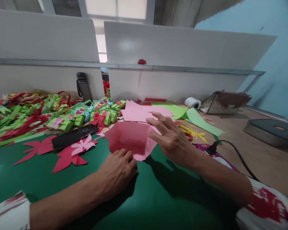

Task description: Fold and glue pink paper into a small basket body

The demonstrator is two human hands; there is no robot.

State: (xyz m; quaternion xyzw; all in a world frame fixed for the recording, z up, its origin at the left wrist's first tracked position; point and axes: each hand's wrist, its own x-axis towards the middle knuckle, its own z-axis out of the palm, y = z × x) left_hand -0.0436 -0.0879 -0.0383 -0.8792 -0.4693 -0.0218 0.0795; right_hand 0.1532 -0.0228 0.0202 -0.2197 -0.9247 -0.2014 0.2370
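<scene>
A pink felt-like sheet [127,135], folded up into an open box shape, stands on the green mat [144,204] in front of me. At its near lower edge my left hand [121,167] is closed, fingers curled against the pink wall; the fingertips are partly hidden. My right hand [171,137] is at the right side of the shape, fingers stretched and apart. Its fingertips overlap the pink edge, though whether they press on it is unclear. Behind the shape lie flat pink sheets [144,111].
Small green baskets [67,121] pile up on the left. Near them are a black phone [74,137], red flower cutouts [68,158] and a dark bottle [83,87]. To the right lie yellow-orange scissors [188,135], a purple power strip [213,153] with a cord, a bag [227,102] and a lidded box [272,131].
</scene>
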